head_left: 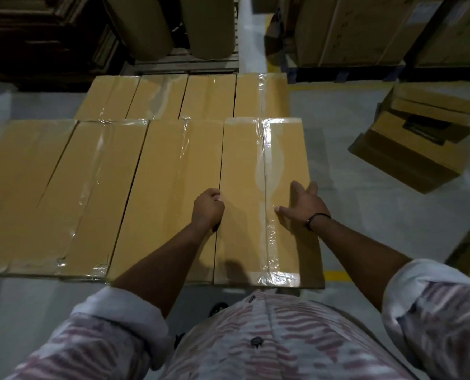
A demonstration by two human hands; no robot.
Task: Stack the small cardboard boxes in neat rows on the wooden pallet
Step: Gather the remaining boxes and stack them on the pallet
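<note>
My left hand grips the left edge of the long tan taped cardboard box, my right hand open flat on top. It ends the near row; the far row of four boxes looks finished. Loose brown cartons wait aside.

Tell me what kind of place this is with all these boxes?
Probably a warehouse or storeroom. Taped cardboard boxes lie in rows, bigger cartons stand at the back, and a yellow line marks the grey floor.
</note>
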